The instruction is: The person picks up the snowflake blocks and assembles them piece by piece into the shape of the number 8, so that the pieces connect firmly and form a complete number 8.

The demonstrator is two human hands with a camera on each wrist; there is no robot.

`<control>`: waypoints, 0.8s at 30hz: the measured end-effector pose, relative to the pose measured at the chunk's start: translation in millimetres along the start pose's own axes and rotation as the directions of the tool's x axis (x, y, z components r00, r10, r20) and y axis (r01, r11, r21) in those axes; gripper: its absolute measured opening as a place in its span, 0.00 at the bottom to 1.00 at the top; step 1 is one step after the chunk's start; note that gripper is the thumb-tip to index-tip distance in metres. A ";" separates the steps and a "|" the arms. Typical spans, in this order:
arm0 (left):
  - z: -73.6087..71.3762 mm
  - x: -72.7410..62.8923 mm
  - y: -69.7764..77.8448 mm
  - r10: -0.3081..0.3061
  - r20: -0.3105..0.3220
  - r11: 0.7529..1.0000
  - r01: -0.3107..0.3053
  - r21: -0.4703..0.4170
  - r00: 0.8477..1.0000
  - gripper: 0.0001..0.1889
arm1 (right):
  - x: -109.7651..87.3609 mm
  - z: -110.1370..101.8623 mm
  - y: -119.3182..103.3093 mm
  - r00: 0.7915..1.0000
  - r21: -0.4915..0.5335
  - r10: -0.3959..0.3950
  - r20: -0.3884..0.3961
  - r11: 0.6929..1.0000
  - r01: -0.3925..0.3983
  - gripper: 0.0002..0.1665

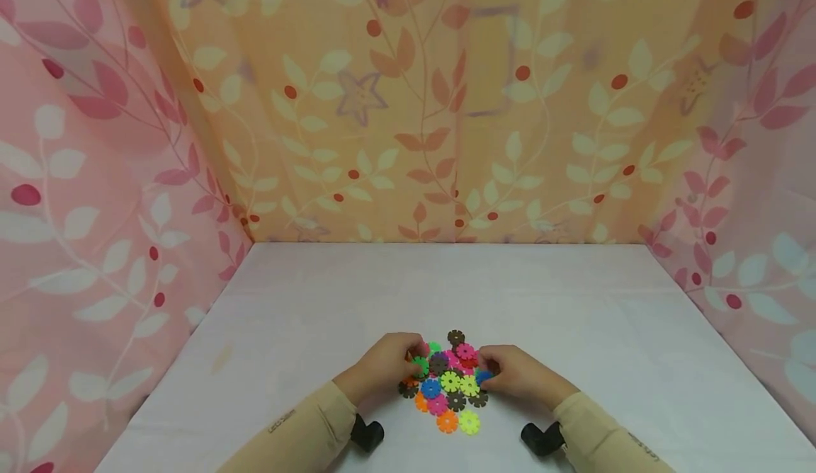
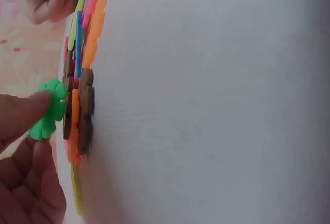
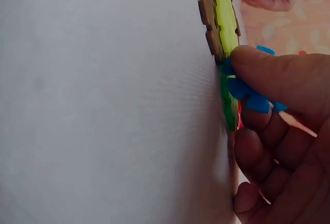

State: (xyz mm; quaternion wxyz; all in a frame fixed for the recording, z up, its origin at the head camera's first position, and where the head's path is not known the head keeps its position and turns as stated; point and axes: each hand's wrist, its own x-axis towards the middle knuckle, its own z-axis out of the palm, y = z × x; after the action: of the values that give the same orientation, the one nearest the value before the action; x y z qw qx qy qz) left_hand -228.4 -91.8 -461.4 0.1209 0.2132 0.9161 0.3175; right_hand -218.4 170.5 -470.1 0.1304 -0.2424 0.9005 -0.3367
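A pile of notched plastic snowflake discs lies between the two hands, in brown, pink, yellow, orange, blue and green. At the pile's left side, my left hand (image 1: 390,361) pinches a green snowflake disc (image 2: 55,109) between thumb and fingers. My right hand (image 1: 524,374), on the right side, pinches a blue snowflake disc (image 3: 248,94) in the same manner; the thumb covers part of it. Both discs are held close over the pile's edges. An orange disc (image 1: 448,421) and a yellow disc (image 1: 469,422) lie at the near edge of the pile, and a brown disc (image 1: 455,337) at its far edge.
The pile rests on a white tabletop (image 1: 331,282). A leaf-patterned orange curtain (image 1: 408,119) hangs behind it, with pink leaf-patterned curtains (image 1: 95,197) at the sides. Black wrist-mounted devices (image 1: 367,433) show below both sleeves.
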 end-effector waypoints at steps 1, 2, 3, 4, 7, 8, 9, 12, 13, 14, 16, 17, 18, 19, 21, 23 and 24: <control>-0.8 -1.4 0.5 -0.005 -0.002 1.000 0.005 -0.012 1.000 0.07 | -0.8 -0.1 -0.4 1.000 -0.011 -0.005 0.003 1.000 0.006 0.13; -1.8 -2.6 0.9 -0.014 -0.004 1.000 0.014 -0.021 1.000 0.06 | -1.6 -0.5 -1.0 1.000 -0.020 -0.011 0.005 1.000 0.011 0.12; -3.3 -3.7 1.4 -0.022 -0.008 0.999 0.021 -0.034 1.000 0.06 | -2.0 -1.3 -1.6 1.000 -0.031 -0.023 0.002 0.999 0.023 0.11; -5.0 -4.7 1.9 -0.030 -0.013 0.998 0.030 -0.049 0.999 0.06 | -2.4 -2.2 -2.6 1.000 -0.035 -0.029 -0.002 0.999 0.029 0.10; -10.9 -6.3 2.9 -0.047 -0.035 0.991 0.042 -0.125 0.998 0.07 | -2.3 -6.4 -7.1 0.998 -0.052 -0.045 -0.041 0.998 0.043 0.07; -12.7 -6.3 3.1 -0.050 -0.041 0.987 0.043 -0.158 0.998 0.07 | -1.9 -8.1 -9.1 0.997 -0.058 -0.053 -0.060 0.997 0.049 0.07; -14.2 -6.3 3.4 -0.051 -0.044 0.980 0.042 -0.196 0.998 0.06 | -1.5 -9.7 -11.1 0.995 -0.064 -0.063 -0.082 0.996 0.058 0.05; -16.8 -5.6 5.0 -0.060 -0.041 0.953 0.045 -0.298 0.997 0.06 | 0.8 -15.1 -17.8 0.986 -0.068 -0.101 -0.136 0.993 0.092 0.03; -16.8 -5.7 5.8 -0.065 -0.038 0.941 0.049 -0.334 0.997 0.06 | 1.4 -16.1 -20.3 0.982 -0.068 -0.120 -0.149 0.992 0.111 0.02; -16.7 -5.9 7.0 -0.073 -0.034 0.929 0.055 -0.367 0.997 0.06 | 2.1 -16.9 -22.9 0.977 -0.068 -0.141 -0.161 0.989 0.131 0.03; -15.7 -6.7 9.8 -0.086 -0.032 0.904 0.064 -0.423 0.996 0.05 | 4.1 -16.9 -28.2 0.967 -0.071 -0.177 -0.183 0.983 0.167 0.04; -15.1 -7.1 11.5 -0.091 -0.034 0.890 0.066 -0.451 0.995 0.05 | 5.2 -16.4 -31.2 0.962 -0.071 -0.192 -0.194 0.981 0.181 0.04; -14.4 -7.6 13.2 -0.095 -0.035 0.877 0.067 -0.476 0.995 0.05 | 6.6 -15.2 -33.8 0.956 -0.069 -0.210 -0.207 0.977 0.199 0.03; -13.8 -8.1 14.8 -0.101 -0.034 0.862 0.070 -0.503 0.994 0.05 | 7.8 -13.8 -36.6 0.950 -0.066 -0.220 -0.222 0.975 0.211 0.03; -12.8 -8.8 18.1 -0.107 -0.036 0.833 0.070 -0.548 0.994 0.07 | 9.7 -10.5 -42.4 0.939 -0.053 -0.233 -0.251 0.973 0.227 0.02; -11.2 -8.8 20.1 -0.111 -0.033 0.801 0.070 -0.594 0.993 0.08 | 10.7 -7.0 -46.9 0.931 -0.038 -0.235 -0.279 0.972 0.234 0.03; -10.5 -8.8 20.8 -0.112 -0.030 0.787 0.071 -0.613 0.993 0.08 | 10.9 -5.5 -48.6 0.928 -0.029 -0.232 -0.291 0.972 0.234 0.04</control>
State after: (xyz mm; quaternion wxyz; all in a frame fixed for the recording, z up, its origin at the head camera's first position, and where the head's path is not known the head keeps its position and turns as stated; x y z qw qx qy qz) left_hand -217.9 -86.7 -439.4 0.1688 0.1076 0.7770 0.5969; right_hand -212.9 135.9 -434.3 -0.0442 -0.2950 0.8736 -0.3845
